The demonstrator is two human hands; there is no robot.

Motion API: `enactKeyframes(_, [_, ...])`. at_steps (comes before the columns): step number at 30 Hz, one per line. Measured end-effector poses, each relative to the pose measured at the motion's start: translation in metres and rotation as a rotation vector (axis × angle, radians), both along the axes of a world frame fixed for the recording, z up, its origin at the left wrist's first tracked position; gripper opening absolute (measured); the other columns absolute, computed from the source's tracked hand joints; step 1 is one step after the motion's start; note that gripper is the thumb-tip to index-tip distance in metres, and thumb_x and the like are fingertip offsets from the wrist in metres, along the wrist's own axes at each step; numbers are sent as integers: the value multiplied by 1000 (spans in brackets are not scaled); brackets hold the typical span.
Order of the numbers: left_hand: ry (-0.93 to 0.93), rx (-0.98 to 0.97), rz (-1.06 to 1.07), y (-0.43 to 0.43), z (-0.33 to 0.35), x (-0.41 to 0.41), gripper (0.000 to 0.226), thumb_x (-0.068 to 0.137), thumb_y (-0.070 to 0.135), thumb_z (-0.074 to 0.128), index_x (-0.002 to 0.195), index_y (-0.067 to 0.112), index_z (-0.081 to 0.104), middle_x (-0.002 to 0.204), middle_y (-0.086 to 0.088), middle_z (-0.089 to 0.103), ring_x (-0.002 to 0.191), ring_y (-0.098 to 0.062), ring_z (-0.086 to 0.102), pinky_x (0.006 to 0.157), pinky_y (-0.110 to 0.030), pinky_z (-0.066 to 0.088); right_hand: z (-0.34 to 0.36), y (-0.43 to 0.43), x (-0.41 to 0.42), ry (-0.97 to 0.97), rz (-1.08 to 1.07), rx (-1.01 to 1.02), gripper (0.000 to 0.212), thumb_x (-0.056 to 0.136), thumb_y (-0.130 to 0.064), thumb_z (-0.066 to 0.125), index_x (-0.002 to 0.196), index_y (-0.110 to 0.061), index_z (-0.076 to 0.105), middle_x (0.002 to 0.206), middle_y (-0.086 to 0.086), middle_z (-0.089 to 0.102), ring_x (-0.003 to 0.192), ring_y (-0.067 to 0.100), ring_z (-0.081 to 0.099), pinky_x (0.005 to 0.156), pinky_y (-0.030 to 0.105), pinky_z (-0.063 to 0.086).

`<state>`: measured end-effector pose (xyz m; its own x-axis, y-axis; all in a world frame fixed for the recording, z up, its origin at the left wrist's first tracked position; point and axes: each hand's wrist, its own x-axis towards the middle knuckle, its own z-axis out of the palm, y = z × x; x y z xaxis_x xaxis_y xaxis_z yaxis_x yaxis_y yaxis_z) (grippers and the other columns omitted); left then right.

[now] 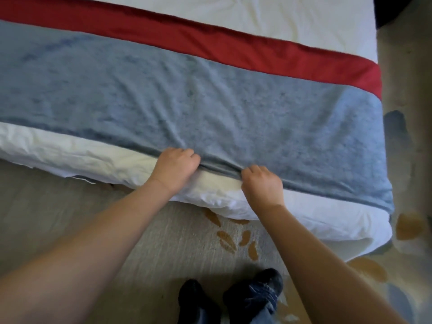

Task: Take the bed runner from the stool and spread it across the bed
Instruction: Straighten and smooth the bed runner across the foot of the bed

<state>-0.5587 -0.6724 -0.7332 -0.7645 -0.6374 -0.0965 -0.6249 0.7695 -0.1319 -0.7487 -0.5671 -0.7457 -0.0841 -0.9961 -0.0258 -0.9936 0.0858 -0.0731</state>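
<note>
The bed runner is a wide grey-blue cloth with a red band along its far side. It lies stretched across the white bed from left to right and drapes over the right side. My left hand and my right hand both pinch the runner's near edge, close together at the foot of the bed. Creases fan out from the two grips. The stool is out of view.
White duvet bulges below the runner's near edge. Beige carpet with orange leaf patterns covers the floor in front and to the right. My dark shoes stand just short of the bed. A dark object sits at the top right.
</note>
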Motion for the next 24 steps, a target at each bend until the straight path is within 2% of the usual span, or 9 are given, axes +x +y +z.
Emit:
enactKeyframes(2, [-30, 48, -27, 0, 1, 3, 35, 37, 0, 84, 60, 12, 60, 54, -3, 51, 43, -22, 52, 42, -25, 34, -1, 3, 2, 27, 5, 49, 41, 30, 11, 78, 49, -12, 50, 47, 2, 44, 40, 18, 30, 42, 15, 5])
enactKeyframes(4, [-26, 109, -25, -3, 0, 7, 21, 65, 7, 75, 79, 15, 62, 74, 0, 57, 64, -21, 58, 53, -29, 35, 3, -2, 2, 28, 2, 123, 25, 54, -1, 76, 58, -13, 54, 55, 1, 50, 46, 18, 38, 42, 16, 7])
enactKeyframes(5, [-9, 143, -6, -7, 0, 9, 13, 77, 12, 64, 88, 16, 60, 83, 1, 58, 74, -21, 58, 58, -29, 35, 4, -7, 1, 32, 12, 144, 13, 70, -12, 69, 65, -14, 57, 62, 0, 54, 52, 18, 43, 41, 18, 14])
enactKeyframes(7, [70, 206, 7, -14, 9, 8, 14, 82, 18, 51, 92, 16, 59, 89, 0, 58, 80, -22, 58, 63, -31, 38, 10, -16, -3, 30, -11, 171, 18, 88, -27, 51, 75, -16, 59, 72, -1, 56, 62, 19, 50, 43, 21, 24])
enactKeyframes(10, [152, 180, 16, -32, 20, -3, 14, 80, 19, 51, 87, 14, 62, 82, -3, 60, 75, -25, 60, 60, -34, 44, 23, -34, -16, -8, -54, 126, 20, 82, -19, 62, 64, -14, 57, 60, 0, 48, 51, 22, 44, 41, 18, 18])
enactKeyframes(12, [187, 172, 8, -51, 27, -21, 12, 77, 16, 53, 84, 12, 62, 79, -6, 60, 73, -29, 61, 58, -35, 44, 33, -50, -38, 9, -88, 98, 16, 72, -14, 70, 61, -12, 59, 59, 5, 52, 50, 28, 54, 41, 21, 29])
enactKeyframes(14, [208, 158, 35, -68, 31, -40, 14, 78, 17, 53, 86, 12, 63, 83, -6, 61, 77, -31, 61, 59, -36, 46, 42, -67, -63, 28, -128, 121, 11, 84, -19, 59, 80, -11, 65, 81, 10, 63, 76, 33, 64, 54, 33, 45])
enactKeyframes(16, [247, 148, 50, -90, 28, -69, 18, 79, 18, 52, 91, 13, 64, 87, -6, 62, 82, -30, 62, 61, -37, 47, 44, -88, -102, 16, -219, 116, 22, 92, -25, 47, 97, -13, 65, 100, 9, 64, 93, 32, 62, 68, 34, 48])
enactKeyframes(24, [351, 138, 40, -194, 7, -220, 19, 82, 12, 53, 97, 15, 65, 94, -8, 63, 86, -34, 61, 63, -42, 51, 29, -171, -261, -52, -412, 7, 24, 90, -20, 47, 104, -14, 65, 108, 12, 62, 96, 35, 61, 72, 40, 48])
